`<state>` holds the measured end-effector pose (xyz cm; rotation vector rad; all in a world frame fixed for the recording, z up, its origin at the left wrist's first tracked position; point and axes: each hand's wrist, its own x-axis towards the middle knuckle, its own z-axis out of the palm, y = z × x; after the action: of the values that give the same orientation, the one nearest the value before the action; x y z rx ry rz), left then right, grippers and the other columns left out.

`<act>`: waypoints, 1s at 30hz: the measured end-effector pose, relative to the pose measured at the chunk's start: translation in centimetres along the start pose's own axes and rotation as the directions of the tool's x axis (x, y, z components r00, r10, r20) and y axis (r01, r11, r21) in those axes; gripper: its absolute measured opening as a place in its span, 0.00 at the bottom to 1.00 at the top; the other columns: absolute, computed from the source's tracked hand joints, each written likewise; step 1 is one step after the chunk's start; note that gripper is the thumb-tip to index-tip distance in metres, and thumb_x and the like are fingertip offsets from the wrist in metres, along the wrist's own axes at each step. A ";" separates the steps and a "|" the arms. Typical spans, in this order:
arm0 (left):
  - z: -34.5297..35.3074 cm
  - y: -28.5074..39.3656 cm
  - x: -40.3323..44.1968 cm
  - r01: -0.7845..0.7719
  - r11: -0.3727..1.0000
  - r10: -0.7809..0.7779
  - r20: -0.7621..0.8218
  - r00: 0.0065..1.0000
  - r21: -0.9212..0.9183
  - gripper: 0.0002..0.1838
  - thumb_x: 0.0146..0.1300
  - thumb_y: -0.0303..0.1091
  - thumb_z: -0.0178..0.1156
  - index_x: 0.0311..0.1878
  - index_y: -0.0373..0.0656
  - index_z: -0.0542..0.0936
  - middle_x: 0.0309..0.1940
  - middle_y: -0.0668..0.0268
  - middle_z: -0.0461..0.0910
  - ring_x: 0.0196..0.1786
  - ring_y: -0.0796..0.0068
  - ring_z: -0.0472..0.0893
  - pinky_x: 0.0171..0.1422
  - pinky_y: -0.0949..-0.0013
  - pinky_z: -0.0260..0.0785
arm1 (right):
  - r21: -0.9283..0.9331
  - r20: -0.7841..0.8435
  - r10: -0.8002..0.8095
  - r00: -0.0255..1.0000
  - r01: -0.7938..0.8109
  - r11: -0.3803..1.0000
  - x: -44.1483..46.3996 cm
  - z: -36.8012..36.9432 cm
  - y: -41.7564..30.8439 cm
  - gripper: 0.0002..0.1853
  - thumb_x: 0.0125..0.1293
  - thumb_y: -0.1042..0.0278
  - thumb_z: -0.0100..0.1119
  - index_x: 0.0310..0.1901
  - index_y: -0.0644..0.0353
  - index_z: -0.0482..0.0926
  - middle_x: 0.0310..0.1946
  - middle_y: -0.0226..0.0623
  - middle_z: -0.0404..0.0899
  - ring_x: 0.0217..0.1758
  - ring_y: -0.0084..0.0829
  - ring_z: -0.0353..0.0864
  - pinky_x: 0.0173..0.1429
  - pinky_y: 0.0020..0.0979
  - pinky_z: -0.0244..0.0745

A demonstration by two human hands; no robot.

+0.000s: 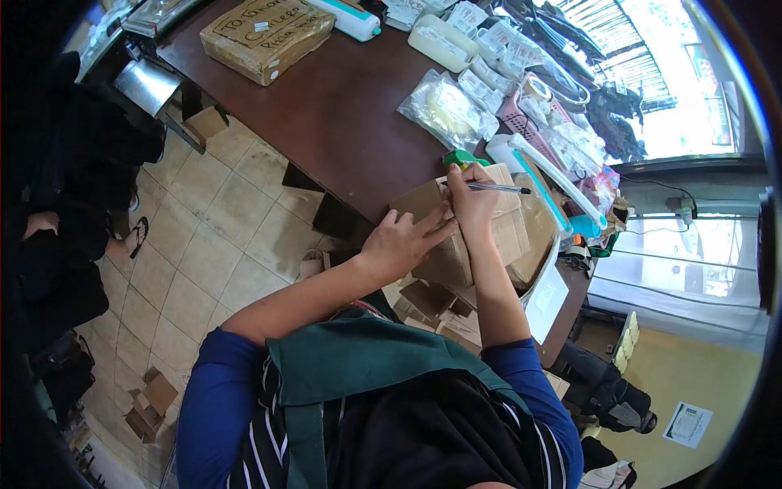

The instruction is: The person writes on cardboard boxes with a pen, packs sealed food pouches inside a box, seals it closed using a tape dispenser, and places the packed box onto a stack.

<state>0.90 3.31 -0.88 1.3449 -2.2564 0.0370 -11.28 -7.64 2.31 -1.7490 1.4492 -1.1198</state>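
Note:
A cardboard box (444, 259) sits at the table's near corner, under both of my hands. My right hand (472, 200) is closed around a pen (498, 188), its tip end against the top of the box. What the tip has marked is hidden by my fingers. My left hand (405, 244) lies on the box with its fingers stretched out, pressing on the cardboard near my right wrist. Just beyond the box is a green tape dispenser (463, 158), partly covered by my right hand. A brown parcel (535, 236) rests to the right of the box.
A taped carton (265, 37) with handwriting lies on the dark table (326, 106). Plastic-wrapped packets (448, 110) and a pink basket (525, 118) crowd the far right side. A white sheet (546, 306) hangs near the edge. At left, a person stands on the tiled floor.

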 end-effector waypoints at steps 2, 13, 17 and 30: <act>0.2 -0.1 -0.1 -0.002 1.000 0.002 -0.006 1.000 0.001 0.40 0.48 0.38 0.67 0.68 0.60 0.64 0.71 0.61 0.56 0.31 0.68 0.72 0.39 0.66 0.71 | 0.052 0.025 0.111 0.994 -0.112 0.992 -0.2 0.0 -1.1 0.18 0.57 0.70 0.64 0.17 0.63 0.67 0.12 0.33 0.66 0.16 0.21 0.62 0.22 0.29 0.59; 0.1 -0.3 -0.1 -0.018 1.000 0.018 0.007 1.000 -0.001 0.40 0.49 0.35 0.65 0.69 0.59 0.63 0.73 0.59 0.52 0.30 0.68 0.73 0.36 0.66 0.70 | 0.027 0.012 0.024 1.000 -0.025 0.999 0.3 0.0 1.1 0.16 0.56 0.72 0.62 0.17 0.64 0.66 0.13 0.33 0.65 0.18 0.20 0.61 0.23 0.29 0.59; 0.0 -0.4 -0.1 -0.025 1.000 0.025 -0.001 1.000 0.014 0.41 0.49 0.35 0.65 0.69 0.59 0.63 0.73 0.59 0.53 0.30 0.68 0.73 0.37 0.66 0.71 | 0.044 0.017 0.032 0.999 -0.033 0.998 0.2 -0.1 0.9 0.17 0.57 0.72 0.62 0.17 0.63 0.65 0.13 0.32 0.64 0.18 0.20 0.62 0.23 0.29 0.59; 0.2 -0.5 -0.1 -0.036 0.999 0.036 0.022 0.999 0.007 0.42 0.50 0.31 0.64 0.71 0.60 0.60 0.75 0.58 0.46 0.29 0.69 0.73 0.36 0.68 0.71 | 0.008 -0.006 -0.020 1.000 0.020 1.000 0.2 0.0 0.6 0.19 0.58 0.73 0.62 0.16 0.63 0.62 0.12 0.30 0.63 0.17 0.19 0.60 0.22 0.28 0.58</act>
<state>1.32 3.10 -1.24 1.3145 -2.3006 0.0429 -11.55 -7.98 1.82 -1.7597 1.4324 -1.1399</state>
